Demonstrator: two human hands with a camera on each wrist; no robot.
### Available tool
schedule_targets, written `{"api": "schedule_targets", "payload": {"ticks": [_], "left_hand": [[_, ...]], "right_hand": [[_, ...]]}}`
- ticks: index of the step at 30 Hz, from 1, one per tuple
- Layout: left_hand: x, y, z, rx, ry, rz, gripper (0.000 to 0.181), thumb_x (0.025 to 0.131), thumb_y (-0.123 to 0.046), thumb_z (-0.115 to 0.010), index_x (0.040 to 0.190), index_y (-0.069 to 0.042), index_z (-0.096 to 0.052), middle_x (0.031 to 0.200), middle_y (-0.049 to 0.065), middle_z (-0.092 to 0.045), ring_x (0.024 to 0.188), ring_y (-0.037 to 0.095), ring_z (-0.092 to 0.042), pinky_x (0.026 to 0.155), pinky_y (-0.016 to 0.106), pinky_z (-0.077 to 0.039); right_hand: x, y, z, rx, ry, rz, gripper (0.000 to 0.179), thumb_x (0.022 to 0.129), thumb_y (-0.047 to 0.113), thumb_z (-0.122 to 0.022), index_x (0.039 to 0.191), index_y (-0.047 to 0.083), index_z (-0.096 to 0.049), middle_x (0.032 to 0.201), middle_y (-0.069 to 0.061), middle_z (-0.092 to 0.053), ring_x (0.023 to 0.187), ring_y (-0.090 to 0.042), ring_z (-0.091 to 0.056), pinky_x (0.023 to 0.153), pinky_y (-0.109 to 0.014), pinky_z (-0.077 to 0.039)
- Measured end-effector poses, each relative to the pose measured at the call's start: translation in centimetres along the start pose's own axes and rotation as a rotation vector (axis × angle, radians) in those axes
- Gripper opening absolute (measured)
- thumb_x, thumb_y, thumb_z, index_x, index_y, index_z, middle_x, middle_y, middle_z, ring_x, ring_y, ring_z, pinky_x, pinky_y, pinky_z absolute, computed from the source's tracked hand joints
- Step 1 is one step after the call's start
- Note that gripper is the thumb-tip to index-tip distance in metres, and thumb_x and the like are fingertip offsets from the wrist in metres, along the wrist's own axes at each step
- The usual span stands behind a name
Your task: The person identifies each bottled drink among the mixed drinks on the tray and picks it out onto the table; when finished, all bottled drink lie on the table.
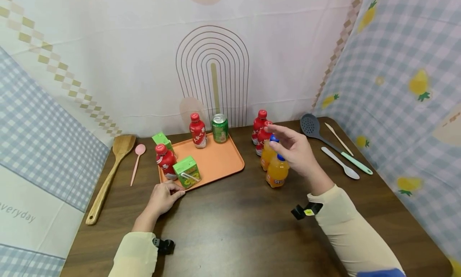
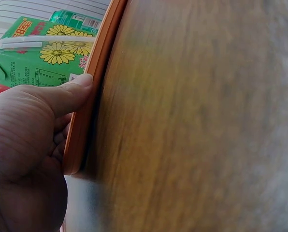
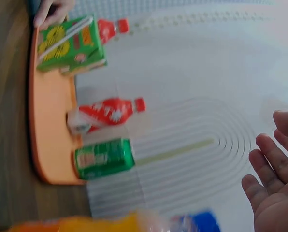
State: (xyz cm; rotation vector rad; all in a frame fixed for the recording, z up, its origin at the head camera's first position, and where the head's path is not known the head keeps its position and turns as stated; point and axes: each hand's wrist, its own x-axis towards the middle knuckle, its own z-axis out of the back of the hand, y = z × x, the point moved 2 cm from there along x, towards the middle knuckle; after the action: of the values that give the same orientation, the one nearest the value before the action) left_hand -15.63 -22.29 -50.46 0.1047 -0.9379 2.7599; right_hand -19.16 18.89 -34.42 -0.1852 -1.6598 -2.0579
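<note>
My left hand grips the near left corner of an orange tray, its thumb over the rim in the left wrist view. Close by that hand stand a green drink carton with a straw and a red bottle. Farther back on the tray are a second green carton, another red bottle and a green can. My right hand, fingers apart and holding nothing, hovers by two orange drink bottles with blue caps. Two red bottles stand behind these, partly hidden.
Left of the tray lie a wooden spatula and a pink spoon. On the right are a grey slotted skimmer, a white spoon and a pale knife. A cloth backdrop rises behind the table.
</note>
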Motion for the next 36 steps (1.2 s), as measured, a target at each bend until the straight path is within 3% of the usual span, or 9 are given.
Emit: {"api": "schedule_targets", "payload": {"ticks": [4, 8, 15, 19, 24, 31, 36], "left_hand": [[0.0, 0.0, 0.1, 0.006, 0.001, 0.005, 0.006, 0.083, -0.022, -0.077, 0.078, -0.018, -0.076, 0.078, -0.010, -0.063, 0.070, 0.009, -0.054, 0.063, 0.029, -0.042], [0.1, 0.0, 0.3, 0.011, -0.002, 0.010, 0.004, 0.082, -0.020, -0.078, 0.078, -0.019, -0.076, 0.079, -0.010, -0.063, 0.072, 0.010, -0.056, 0.065, 0.031, -0.043], [0.4, -0.1, 0.6, 0.014, -0.007, -0.019, 0.004, 0.080, -0.018, -0.079, 0.078, -0.020, -0.076, 0.080, -0.010, -0.064, 0.076, 0.013, -0.060, 0.070, 0.035, -0.046], [0.6, -0.2, 0.6, 0.003, -0.001, -0.025, 0.004, 0.080, -0.018, -0.079, 0.077, -0.019, -0.076, 0.080, -0.009, -0.065, 0.077, 0.014, -0.061, 0.072, 0.036, -0.047], [0.8, -0.1, 0.7, 0.010, 0.002, -0.023, 0.004, 0.081, -0.018, -0.079, 0.078, -0.019, -0.076, 0.079, -0.010, -0.064, 0.076, 0.012, -0.060, 0.071, 0.035, -0.047], [0.6, -0.1, 0.6, 0.004, -0.006, -0.011, 0.004, 0.080, -0.018, -0.079, 0.078, -0.019, -0.076, 0.079, -0.010, -0.064, 0.076, 0.012, -0.059, 0.070, 0.034, -0.046], [0.0, 0.1, 0.1, -0.007, 0.007, 0.017, 0.004, 0.081, -0.020, -0.079, 0.077, -0.020, -0.076, 0.081, -0.011, -0.063, 0.075, 0.010, -0.057, 0.068, 0.032, -0.044]], "right_hand": [[0.9, 0.9, -1.8, 0.049, 0.040, 0.038, 0.040, 0.092, 0.005, -0.064, 0.131, 0.006, -0.057, 0.130, -0.012, -0.059, 0.122, -0.031, -0.052, 0.100, -0.031, -0.042], [2.0, 1.5, -4.0, 0.087, 0.078, 0.075, 0.040, 0.091, 0.003, -0.064, 0.131, 0.004, -0.057, 0.128, -0.014, -0.060, 0.118, -0.026, -0.055, 0.097, -0.034, -0.044], [4.2, 1.0, -8.7, 0.194, 0.094, 0.013, 0.038, 0.093, 0.007, -0.063, 0.129, -0.001, -0.056, 0.126, -0.014, -0.061, 0.118, -0.029, -0.056, 0.093, -0.035, -0.047], [5.8, 0.0, -11.3, 0.216, 0.091, -0.025, 0.038, 0.092, 0.010, -0.065, 0.128, 0.001, -0.058, 0.125, -0.013, -0.061, 0.115, -0.024, -0.057, 0.092, -0.035, -0.048], [8.4, -1.3, -13.8, 0.153, 0.076, -0.034, 0.037, 0.092, 0.014, -0.066, 0.128, 0.006, -0.060, 0.124, -0.011, -0.062, 0.115, -0.016, -0.056, 0.095, -0.034, -0.045], [12.4, -4.5, -16.3, 0.050, 0.019, -0.075, 0.040, 0.091, 0.022, -0.068, 0.126, 0.006, -0.061, 0.121, -0.005, -0.062, 0.115, -0.017, -0.055, 0.096, -0.040, -0.044], [14.5, -6.9, -17.4, -0.038, -0.024, -0.124, 0.038, 0.090, 0.023, -0.069, 0.126, 0.009, -0.062, 0.122, -0.006, -0.062, 0.115, -0.019, -0.056, 0.094, -0.031, -0.046]]}}
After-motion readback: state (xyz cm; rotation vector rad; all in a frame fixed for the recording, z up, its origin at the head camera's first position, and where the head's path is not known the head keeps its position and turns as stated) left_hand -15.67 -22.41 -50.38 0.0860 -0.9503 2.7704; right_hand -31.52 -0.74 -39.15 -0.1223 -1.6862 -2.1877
